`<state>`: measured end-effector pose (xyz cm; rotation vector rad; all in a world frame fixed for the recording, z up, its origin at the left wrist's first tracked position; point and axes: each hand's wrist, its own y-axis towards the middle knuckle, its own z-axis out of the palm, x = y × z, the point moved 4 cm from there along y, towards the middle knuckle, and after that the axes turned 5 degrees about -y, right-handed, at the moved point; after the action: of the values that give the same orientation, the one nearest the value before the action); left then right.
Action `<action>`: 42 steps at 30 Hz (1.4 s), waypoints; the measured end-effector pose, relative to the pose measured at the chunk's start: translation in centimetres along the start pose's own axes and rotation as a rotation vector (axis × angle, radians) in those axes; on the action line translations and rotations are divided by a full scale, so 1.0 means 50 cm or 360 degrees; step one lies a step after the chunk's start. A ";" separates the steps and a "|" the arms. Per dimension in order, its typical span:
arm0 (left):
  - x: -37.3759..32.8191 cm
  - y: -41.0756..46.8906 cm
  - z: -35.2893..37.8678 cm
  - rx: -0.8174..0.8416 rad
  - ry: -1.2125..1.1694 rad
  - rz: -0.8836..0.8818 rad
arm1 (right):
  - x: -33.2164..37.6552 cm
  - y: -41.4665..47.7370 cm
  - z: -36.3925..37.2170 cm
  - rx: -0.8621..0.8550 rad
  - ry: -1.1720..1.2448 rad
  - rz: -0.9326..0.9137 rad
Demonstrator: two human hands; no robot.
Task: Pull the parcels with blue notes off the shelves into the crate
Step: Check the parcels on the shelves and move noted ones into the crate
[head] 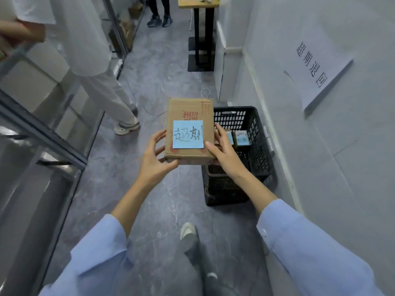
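Right now you hold a flat brown cardboard parcel (188, 112) between both hands, raised over the grey floor (149, 77) by the left side of the black plastic mesh crate (259, 154), which stands against the right wall. Your left grip (154, 154) is curled round the parcel's near left corner. Your right grip (224, 152) clamps its right edge, thumb lying on top beside the square blue note (187, 134) stuck on the parcel's face. Small boxes (241, 138) lie inside the crate towards its far end. A white sheet with writing (316, 69) hangs on the right wall. At left, a person in pale trousers (96, 67) stands by the metal shelves (42, 116).
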<state>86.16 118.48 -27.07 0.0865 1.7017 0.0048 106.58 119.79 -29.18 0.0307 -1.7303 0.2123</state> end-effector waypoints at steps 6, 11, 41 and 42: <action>0.068 0.173 0.094 0.0093 -0.0059 -0.0056 | -0.058 0.136 -0.100 -0.0076 0.0036 0.0178; 0.139 0.320 0.144 0.0161 -0.0120 -0.0165 | -0.115 0.264 -0.161 -0.0121 0.0057 0.0343; 0.688 0.507 0.246 0.0408 0.1560 -0.0283 | -0.877 0.496 -0.224 0.0034 0.0008 0.1214; 0.703 0.508 0.245 0.0394 0.1539 -0.0312 | -0.898 0.502 -0.220 0.0031 0.0009 0.1205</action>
<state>95.12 145.33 -62.11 0.1099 2.6654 -0.3626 121.47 141.73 -74.60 -0.6174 -1.6654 0.7799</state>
